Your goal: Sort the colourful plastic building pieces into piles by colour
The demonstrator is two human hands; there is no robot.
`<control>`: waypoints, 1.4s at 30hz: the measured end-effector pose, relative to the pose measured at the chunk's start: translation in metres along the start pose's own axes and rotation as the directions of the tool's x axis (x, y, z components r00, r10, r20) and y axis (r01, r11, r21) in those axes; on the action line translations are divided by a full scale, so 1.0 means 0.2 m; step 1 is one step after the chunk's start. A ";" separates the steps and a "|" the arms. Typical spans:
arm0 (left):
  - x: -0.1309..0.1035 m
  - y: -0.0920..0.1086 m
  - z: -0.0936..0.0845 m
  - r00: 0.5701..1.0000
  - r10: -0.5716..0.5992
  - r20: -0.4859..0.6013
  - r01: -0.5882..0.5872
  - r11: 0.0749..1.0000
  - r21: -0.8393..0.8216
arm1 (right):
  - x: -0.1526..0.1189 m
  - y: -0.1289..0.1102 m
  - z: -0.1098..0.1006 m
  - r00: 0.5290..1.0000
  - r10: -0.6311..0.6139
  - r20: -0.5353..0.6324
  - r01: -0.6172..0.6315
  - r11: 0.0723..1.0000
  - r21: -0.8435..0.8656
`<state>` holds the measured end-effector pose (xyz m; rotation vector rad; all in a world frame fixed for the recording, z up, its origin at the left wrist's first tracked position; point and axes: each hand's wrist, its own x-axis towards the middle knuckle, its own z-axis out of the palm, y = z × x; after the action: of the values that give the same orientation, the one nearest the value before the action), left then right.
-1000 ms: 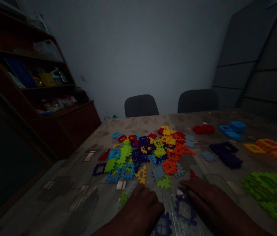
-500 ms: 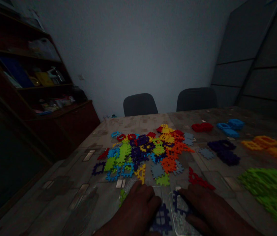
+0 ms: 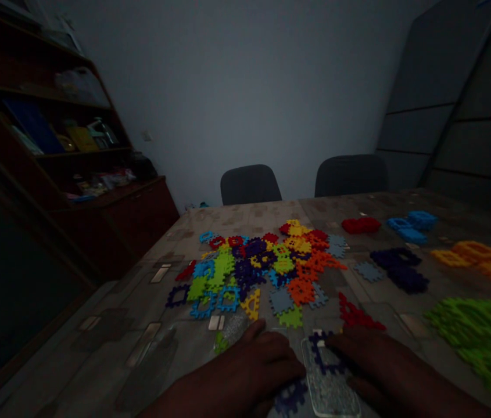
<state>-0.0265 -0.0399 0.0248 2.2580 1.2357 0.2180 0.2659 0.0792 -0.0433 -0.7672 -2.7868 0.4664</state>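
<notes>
My left hand (image 3: pixel 262 368) is closed at the table's front, its curled fingers at a dark purple toothed tile (image 3: pixel 291 399). The hand hides part of that tile. To its right, my right hand (image 3: pixel 378 361) has its fingertips on the edge of a dark purple toothed square frame (image 3: pixel 324 355), the thumb lower down. Beyond both hands spreads a mixed heap of toothed plastic building tiles. Nearest in it are a yellow triangle (image 3: pixel 251 305), a grey square (image 3: pixel 280 302) and a light green tile (image 3: pixel 291 317). A red triangle (image 3: pixel 356 314) lies just beyond my right hand.
On the right are sorted piles: green tiles (image 3: pixel 480 331), yellow-orange tiles (image 3: pixel 474 255), purple tiles (image 3: pixel 402 270), blue tiles (image 3: pixel 413 225) and red tiles (image 3: pixel 361 225). Two chairs (image 3: pixel 250 184) stand behind the table (image 3: pixel 140 302). A shelf cabinet (image 3: pixel 114 203) is at left.
My left hand has shifted right and now covers more of the purple tile beside it. The purple frame at my right hand has turned slightly and more of it shows.
</notes>
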 end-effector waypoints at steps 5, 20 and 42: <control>0.00 0.00 0.01 0.993 -0.102 -0.066 0.100 0.994 -0.031 | 0.00 0.00 -0.05 0.997 0.079 0.023 -0.081 0.993 0.089; 0.05 -0.01 0.08 0.965 -0.228 -0.131 0.248 0.954 0.168 | 0.00 0.16 0.00 0.987 0.135 -0.090 -0.137 0.990 -0.016; 0.04 -0.01 0.07 0.951 -0.260 -0.165 0.288 0.940 0.180 | 0.04 0.01 0.09 0.979 -0.143 -0.143 0.109 0.969 -0.220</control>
<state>-0.0182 -0.0373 0.0115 2.2334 1.6998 0.1508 0.2550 0.0802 -0.0604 -0.6311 -2.7410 0.0825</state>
